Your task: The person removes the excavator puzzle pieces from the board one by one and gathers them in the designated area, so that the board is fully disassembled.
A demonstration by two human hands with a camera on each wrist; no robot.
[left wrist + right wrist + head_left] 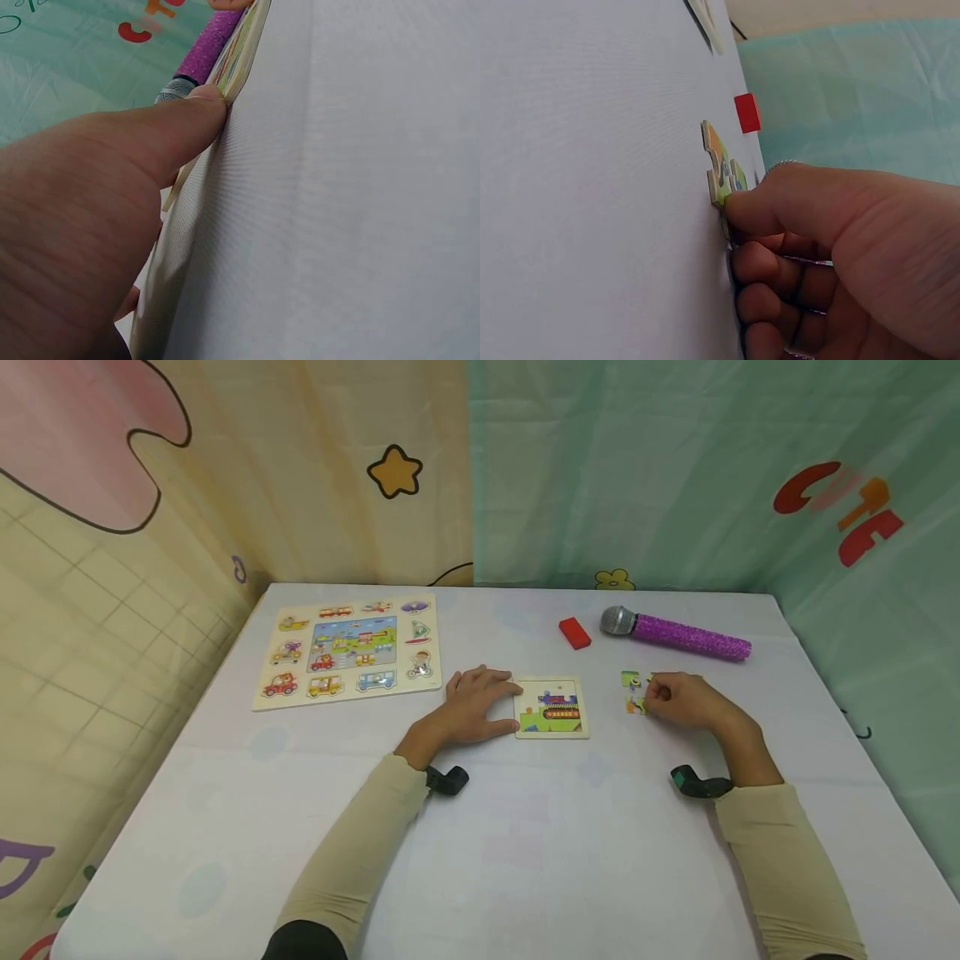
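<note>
A small square jigsaw board (pixel 551 736) with a pale frame and a colourful vehicle picture lies at the middle of the table. My left hand (pixel 477 706) rests at its left side, fingers spread, with thumb and forefinger touching the edge. In the left wrist view, that thumb (pixel 196 120) meets the board's corner. Right of the board, several loose jigsaw pieces (pixel 631 679) lie close together. Over them, my right hand (pixel 686 700) pinches a jigsaw piece (pixel 718 196) low at the tabletop, its other fingers curled. The thumb and fingers hide much of that piece.
A larger board with vehicle pictures (pixel 352 692) lies at the back left. Behind the small board are a red block (pixel 575 633) and a purple glittery microphone (pixel 690 637). Printed curtains (pixel 615 468) hang along the back of the white table (pixel 480 877).
</note>
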